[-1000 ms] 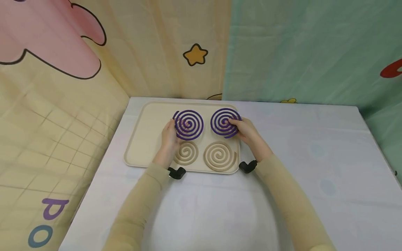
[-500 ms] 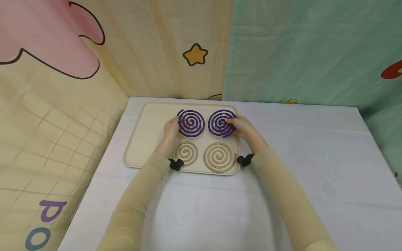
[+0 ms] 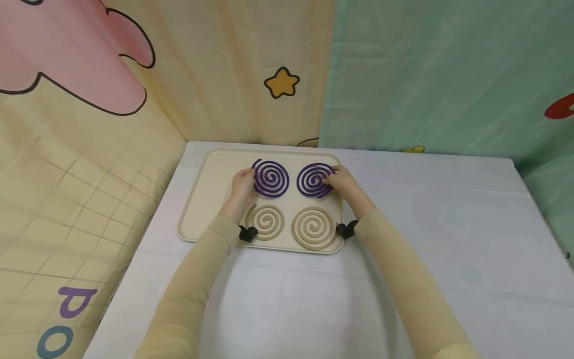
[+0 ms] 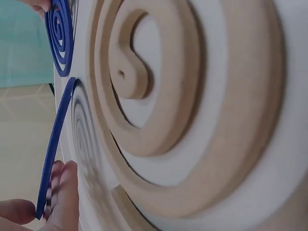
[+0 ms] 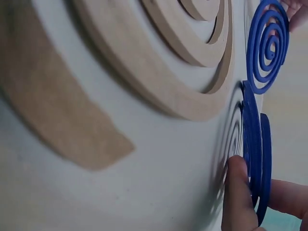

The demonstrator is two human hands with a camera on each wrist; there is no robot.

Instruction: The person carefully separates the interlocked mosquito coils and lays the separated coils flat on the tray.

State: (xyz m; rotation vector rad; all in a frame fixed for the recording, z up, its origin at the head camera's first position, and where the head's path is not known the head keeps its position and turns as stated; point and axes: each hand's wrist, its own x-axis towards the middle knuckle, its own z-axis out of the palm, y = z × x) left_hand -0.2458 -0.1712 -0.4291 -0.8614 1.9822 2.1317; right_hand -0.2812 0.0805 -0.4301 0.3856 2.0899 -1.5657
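My left hand [image 3: 242, 188] pinches a purple mosquito coil [image 3: 271, 177] by its left edge, thumb on one face and fingers on the other. In the left wrist view that coil [image 4: 53, 144] is nearly edge-on, tilted, just above its shadow. My right hand [image 3: 344, 182] pinches a second purple mosquito coil [image 3: 316, 180] by its right side. The right wrist view shows this coil [image 5: 252, 144] close over the tray, its shadow beside it. Nearer me, two tan mosquito coils, a left one [image 3: 266, 220] and a right one [image 3: 313, 227], lie flat on the cream tray [image 3: 208, 194].
The tray lies at the back left of a white-covered table [image 3: 291, 304]. A patterned yellow curtain [image 3: 215, 75] and a green curtain [image 3: 426, 75] hang behind it. Black wrist mounts, left [image 3: 248, 234] and right [image 3: 347, 230], sit low near the tan coils.
Both hands have lowered the purple coils closer to the tray. The right hand's coil has also shifted a little to the left. The tan coils stay where they lie.
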